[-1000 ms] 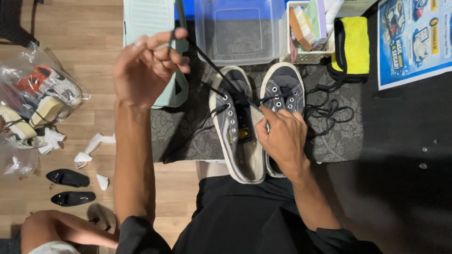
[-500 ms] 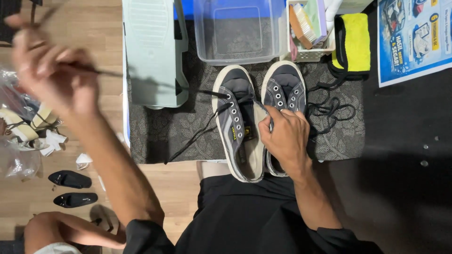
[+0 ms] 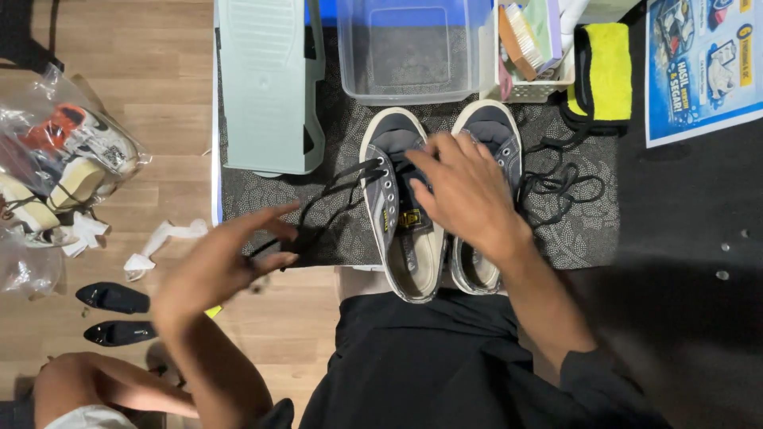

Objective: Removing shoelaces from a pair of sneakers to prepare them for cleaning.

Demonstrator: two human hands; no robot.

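1. A clear plastic box [image 3: 412, 49] sits at the far edge of the dark patterned mat [image 3: 572, 238]. It looks empty.
2. Next to it is a small white basket [image 3: 531, 57] with a brush and some packets inside.
3. A see-through plastic bag [image 3: 60, 171] lies on the wooden floor [image 3: 119, 48]. It holds a pair of white and orange sports shoes.
4. Two grey canvas sneakers [image 3: 401, 214] lie side by side on the mat, toes pointing away from the person.
5. The right hand [image 3: 465, 191] rests on top of the sneakers with its fingers spread. It presses down and does not grip.
6. The left hand [image 3: 218, 266] is off to the side of the shoes, over the mat's edge. It is partly closed and pinches the black shoelace [image 3: 338, 184].
7. The lace runs from that hand to the eyelets of the left sneaker.
8. A loose black lace [image 3: 560, 176] lies curled by the other sneaker.
9. A pale green plastic board [image 3: 270, 83] and a yellow cloth [image 3: 606, 67] lie nearby.
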